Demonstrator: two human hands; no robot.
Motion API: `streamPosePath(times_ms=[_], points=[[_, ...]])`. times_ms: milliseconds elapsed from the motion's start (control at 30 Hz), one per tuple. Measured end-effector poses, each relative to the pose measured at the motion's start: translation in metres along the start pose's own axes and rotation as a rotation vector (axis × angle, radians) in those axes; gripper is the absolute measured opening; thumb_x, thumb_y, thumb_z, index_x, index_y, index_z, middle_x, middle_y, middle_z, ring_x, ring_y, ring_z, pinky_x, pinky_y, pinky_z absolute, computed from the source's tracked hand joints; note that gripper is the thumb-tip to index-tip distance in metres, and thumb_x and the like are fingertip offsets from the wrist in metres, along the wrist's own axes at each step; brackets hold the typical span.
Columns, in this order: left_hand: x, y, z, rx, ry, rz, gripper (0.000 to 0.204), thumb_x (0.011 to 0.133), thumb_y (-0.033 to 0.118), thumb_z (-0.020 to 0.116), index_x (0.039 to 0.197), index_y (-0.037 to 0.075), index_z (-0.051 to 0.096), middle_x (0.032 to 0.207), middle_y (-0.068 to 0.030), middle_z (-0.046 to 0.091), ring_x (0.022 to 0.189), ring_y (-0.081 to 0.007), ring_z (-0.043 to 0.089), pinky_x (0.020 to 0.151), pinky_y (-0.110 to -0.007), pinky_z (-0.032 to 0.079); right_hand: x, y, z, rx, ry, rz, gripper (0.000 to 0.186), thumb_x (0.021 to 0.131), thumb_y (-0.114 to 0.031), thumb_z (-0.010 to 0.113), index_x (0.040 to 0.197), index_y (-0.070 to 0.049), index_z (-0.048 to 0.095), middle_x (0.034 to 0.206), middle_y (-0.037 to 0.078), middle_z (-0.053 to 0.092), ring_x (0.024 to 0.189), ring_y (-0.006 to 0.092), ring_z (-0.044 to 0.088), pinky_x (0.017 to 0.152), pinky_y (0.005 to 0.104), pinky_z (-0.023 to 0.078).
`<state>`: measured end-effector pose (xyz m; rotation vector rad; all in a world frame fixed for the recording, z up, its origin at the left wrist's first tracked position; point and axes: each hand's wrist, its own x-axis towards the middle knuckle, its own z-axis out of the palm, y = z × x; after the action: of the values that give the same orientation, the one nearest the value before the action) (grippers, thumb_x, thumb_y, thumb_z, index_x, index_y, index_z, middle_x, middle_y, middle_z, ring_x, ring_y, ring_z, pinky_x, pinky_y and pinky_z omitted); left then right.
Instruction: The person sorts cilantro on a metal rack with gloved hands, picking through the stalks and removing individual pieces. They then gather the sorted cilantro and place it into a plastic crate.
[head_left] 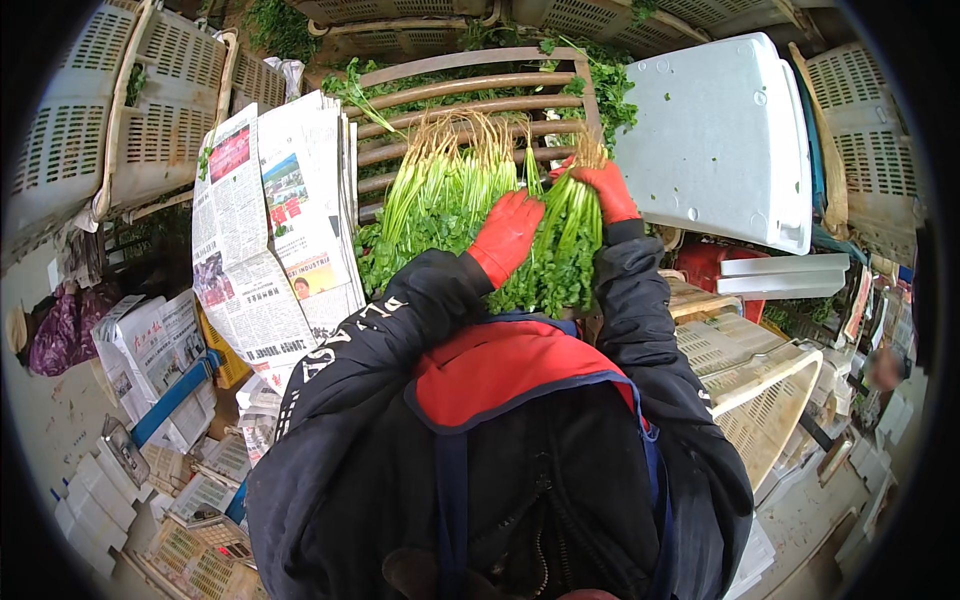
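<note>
Both my hands wear red rubber gloves. A thick row of coriander [435, 200] lies before me, pale roots pointing away and green leaves toward me. My right hand [608, 192] grips a separate coriander bunch [570, 235] at its right, just below the roots. Between that bunch and the row, my left hand [506, 238] has its fingers closed over a few coriander stalks, whose tops stick up past the fingertips. The underside of both hands is hidden. The coriander rests at the near end of a brown slatted rack [460, 88].
Stacked newspapers [270, 220] lie left of the coriander. A white foam lid [715, 135] is at the right, with white foam strips [782, 276] nearer me. Plastic crates [170, 110] stand at the far left; another crate [765, 400] is by my right elbow. Loose greens [280, 30] lie behind.
</note>
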<state>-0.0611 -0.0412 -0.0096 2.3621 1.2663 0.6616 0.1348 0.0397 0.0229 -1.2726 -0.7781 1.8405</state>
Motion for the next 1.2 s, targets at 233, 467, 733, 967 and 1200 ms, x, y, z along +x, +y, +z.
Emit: streamPosePath(times_ms=[233,467,733,967,1200], points=[[-0.004,-0.003,0.003,-0.009,0.029,0.051,0.026,0.071,0.005,0.056,0.096,0.001,0.058,0.098,-0.0155,0.060,0.110,-0.0352,0.052,0.103,-0.048,0.035,0.065,-0.010,0.012,-0.845,0.093,-0.160,0.039,0.070,-0.026,0.072,0.094,0.004,0.066,0.085,0.019,0.068,0.075,0.0316,0.066,0.069,0.0404,0.052],[-0.003,-0.005,-0.007,0.020,-0.126,0.093,0.021,0.073,0.006,0.061,0.094,0.004,0.061,0.101,-0.0141,0.060,0.107,-0.0350,0.053,0.100,-0.048,0.038,0.105,0.036,0.054,-1.349,0.091,-0.123,0.040,0.069,-0.033,0.070,0.091,0.001,0.069,0.089,0.027,0.064,0.088,0.0425,0.062,0.079,0.0464,0.050],[0.003,-0.031,-0.071,-0.081,0.216,-0.424,0.030,0.084,0.027,0.063,0.102,0.003,0.062,0.093,-0.0189,0.064,0.088,-0.0371,0.060,0.077,-0.043,0.048,0.088,0.002,0.023,-0.980,-0.068,-0.050,0.048,0.068,-0.031,0.073,0.101,0.002,0.065,0.083,0.015,0.067,0.077,0.0237,0.062,0.072,0.0331,0.048],[0.013,-0.043,-0.040,-0.053,0.005,-0.683,0.040,0.078,0.037,0.069,0.099,0.004,0.058,0.085,-0.0173,0.065,0.078,-0.0369,0.062,0.068,-0.045,0.049,0.085,0.004,0.029,-1.229,-0.162,0.165,0.050,0.063,-0.036,0.073,0.091,0.005,0.067,0.084,0.018,0.066,0.078,0.0278,0.060,0.076,0.0368,0.047],[0.007,-0.036,-0.038,-0.108,0.188,-0.594,0.034,0.078,0.029,0.069,0.102,0.007,0.060,0.084,-0.0119,0.063,0.078,-0.0319,0.062,0.068,-0.040,0.049,0.059,-0.012,0.040,-0.845,-0.310,0.143,0.054,0.069,-0.033,0.074,0.110,0.001,0.064,0.102,0.011,0.066,0.092,0.0234,0.059,0.088,0.0344,0.043]])
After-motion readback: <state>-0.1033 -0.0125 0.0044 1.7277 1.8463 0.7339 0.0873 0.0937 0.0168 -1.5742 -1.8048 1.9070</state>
